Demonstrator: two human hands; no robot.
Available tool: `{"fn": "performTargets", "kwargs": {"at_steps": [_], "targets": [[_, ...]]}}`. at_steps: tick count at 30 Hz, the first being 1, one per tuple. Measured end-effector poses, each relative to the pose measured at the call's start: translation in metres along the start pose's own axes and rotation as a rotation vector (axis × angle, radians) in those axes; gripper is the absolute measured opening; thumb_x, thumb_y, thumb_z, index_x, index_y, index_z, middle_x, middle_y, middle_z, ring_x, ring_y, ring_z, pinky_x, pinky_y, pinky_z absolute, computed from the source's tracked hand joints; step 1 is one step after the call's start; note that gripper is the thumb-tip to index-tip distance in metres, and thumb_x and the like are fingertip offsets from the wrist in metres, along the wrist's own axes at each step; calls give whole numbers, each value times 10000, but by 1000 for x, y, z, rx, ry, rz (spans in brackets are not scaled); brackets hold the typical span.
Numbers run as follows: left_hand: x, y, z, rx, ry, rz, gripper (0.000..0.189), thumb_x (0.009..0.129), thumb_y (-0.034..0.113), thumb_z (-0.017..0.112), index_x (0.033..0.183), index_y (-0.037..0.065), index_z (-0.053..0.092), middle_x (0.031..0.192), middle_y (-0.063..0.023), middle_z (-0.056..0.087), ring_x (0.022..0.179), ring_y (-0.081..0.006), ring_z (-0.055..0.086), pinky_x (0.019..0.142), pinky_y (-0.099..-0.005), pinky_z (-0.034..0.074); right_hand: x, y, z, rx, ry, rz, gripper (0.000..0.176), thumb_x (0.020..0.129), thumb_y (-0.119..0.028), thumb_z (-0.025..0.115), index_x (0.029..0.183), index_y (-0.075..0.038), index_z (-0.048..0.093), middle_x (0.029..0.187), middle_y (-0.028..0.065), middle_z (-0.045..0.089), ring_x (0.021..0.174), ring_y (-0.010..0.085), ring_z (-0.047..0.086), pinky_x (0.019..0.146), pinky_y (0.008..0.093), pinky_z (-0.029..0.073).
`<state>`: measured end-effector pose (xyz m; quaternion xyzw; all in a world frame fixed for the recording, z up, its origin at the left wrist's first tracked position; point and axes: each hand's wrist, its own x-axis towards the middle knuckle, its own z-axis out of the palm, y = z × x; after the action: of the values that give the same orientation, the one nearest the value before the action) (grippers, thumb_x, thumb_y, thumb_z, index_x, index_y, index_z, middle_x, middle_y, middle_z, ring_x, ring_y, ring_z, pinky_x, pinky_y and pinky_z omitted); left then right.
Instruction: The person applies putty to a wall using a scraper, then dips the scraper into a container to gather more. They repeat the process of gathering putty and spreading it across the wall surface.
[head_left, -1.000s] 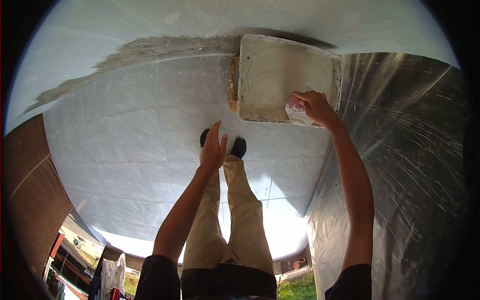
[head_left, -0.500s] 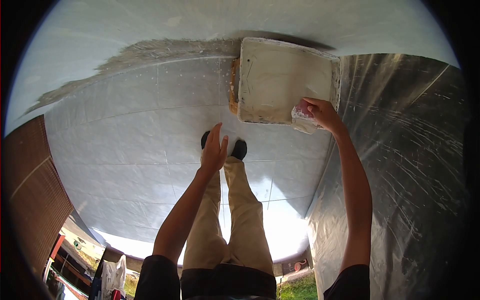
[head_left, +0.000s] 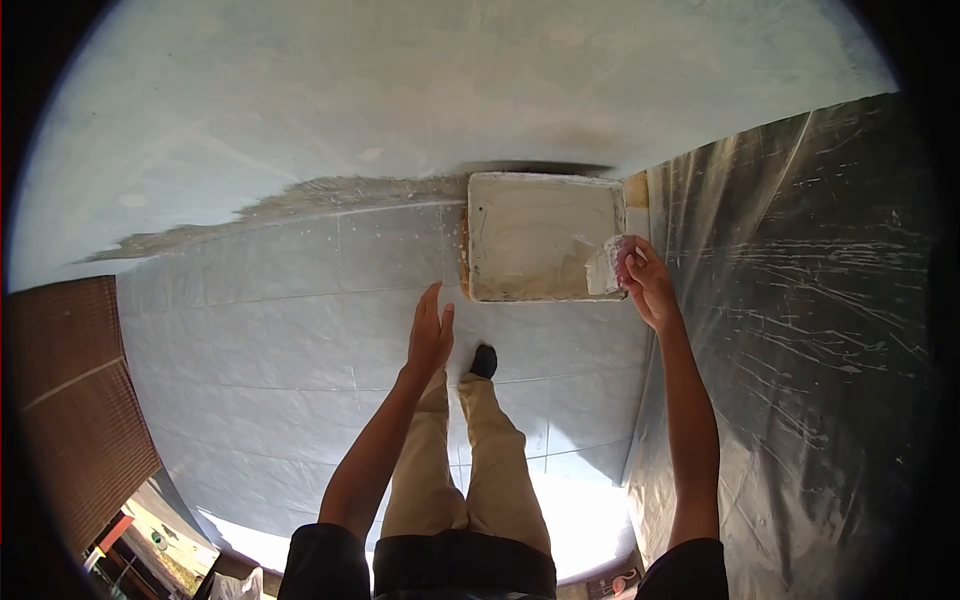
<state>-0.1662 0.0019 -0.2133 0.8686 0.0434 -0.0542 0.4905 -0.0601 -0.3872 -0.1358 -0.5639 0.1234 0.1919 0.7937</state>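
My right hand (head_left: 650,283) is closed around a reddish applicator (head_left: 624,262) with a wide, whitish, paint-caked end. Its pale end overlaps the right front corner of a rectangular tray (head_left: 480,288) in this view. Cream-coloured paint coats the inside of that tray, and its rim is crusted white. To the left and nearer my body, my left hand (head_left: 430,335) hangs in the air over the floor, fingers stretched out and thumb apart, with nothing in it.
Beyond the tray rises a pale painted wall (head_left: 400,90) with a bare grey strip along its foot. Dark plastic sheeting (head_left: 790,330) with white streaks covers the right side. Grey tiles (head_left: 270,340) form the floor. A brown slatted panel (head_left: 75,400) stands at left.
My view has tilted up, showing more wall. The applicator has turned in my right hand, its pale end now pointing left over the tray's corner. My left hand stays outstretched.
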Motion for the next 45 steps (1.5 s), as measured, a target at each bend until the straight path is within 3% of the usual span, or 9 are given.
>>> {"fn": "performTargets", "kwargs": {"at_steps": [5, 11, 23, 29, 33, 35, 37, 38, 45], "targets": [[48, 79, -45, 13, 87, 167, 497, 1063, 210, 488, 1492, -26, 401, 1480, -273, 473, 1393, -421, 444, 1158, -464, 367, -18, -98, 53, 51, 0, -198, 370, 1005, -157, 683, 1338, -104, 531, 932, -17, 607, 764, 85, 548, 684, 268, 434], [94, 190, -106, -5, 215, 375, 505, 1070, 225, 475, 1500, -27, 391, 1485, -272, 470, 1398, -421, 441, 1162, -470, 364, -49, -224, 103, 25, -31, -431, 355, 1019, -130, 654, 1354, -92, 540, 1024, -25, 654, 784, 64, 573, 671, 244, 460], [130, 355, -289, -16, 484, 651, 513, 1089, 251, 446, 1512, -31, 380, 1531, -250, 437, 1428, -388, 419, 1182, -457, 331, -104, -420, 226, -107, -120, -875, 294, 1029, -133, 639, 1309, -58, 592, 1094, -22, 685, 864, 52, 604, 723, 238, 470], [133, 410, -407, -8, 650, 828, 515, 1090, 236, 440, 1523, -34, 365, 1540, -241, 431, 1449, -378, 396, 1200, -464, 308, -123, -491, 337, -403, 0, -1275, 300, 1037, -168, 620, 1295, -14, 625, 1073, 13, 690, 899, 68, 574, 793, 259, 459], [143, 439, -499, 8, 734, 947, 525, 1084, 228, 453, 1531, -30, 355, 1554, -234, 412, 1466, -373, 373, 1207, -466, 301, -125, -527, 434, -465, -107, -1497, 271, 1044, -111, 599, 1286, 8, 628, 1095, 23, 695, 962, 97, 611, 889, 274, 485], [152, 453, -542, 86, 805, 1055, 524, 1081, 222, 456, 1532, -25, 354, 1554, -228, 413, 1467, -367, 373, 1209, -466, 303, -123, -537, 486, -479, -16, -1568, 228, 1050, -123, 594, 1226, 7, 659, 1050, 28, 707, 940, 101, 624, 831, 262, 474], [157, 465, -585, 101, 826, 1105, 523, 1076, 216, 464, 1530, -22, 359, 1545, -225, 423, 1462, -369, 380, 1209, -464, 307, -121, -548, 534, -775, 219, -1845, 210, 1038, -98, 608, 1203, 11, 681, 1063, 64, 727, 959, 122, 651, 850, 279, 508], [161, 469, -607, 141, 854, 1151, 522, 1071, 211, 471, 1527, -21, 365, 1541, -225, 427, 1460, -372, 383, 1208, -463, 309, -127, -549, 562, -840, 305, -1939, 194, 985, -49, 646, 1157, -50, 736, 1022, 128, 742, 910, 208, 683, 790, 315, 543], [195, 499, -708, 233, 951, 1382, 500, 1012, 123, 537, 1468, -49, 424, 1491, -232, 467, 1412, -394, 428, 1176, -482, 340, -102, -569, 692, -947, 448, -2313, 328, 905, 91, 645, 1181, -68, 724, 1087, 92, 751, 949, 264, 668, 780, 353, 567]]}}
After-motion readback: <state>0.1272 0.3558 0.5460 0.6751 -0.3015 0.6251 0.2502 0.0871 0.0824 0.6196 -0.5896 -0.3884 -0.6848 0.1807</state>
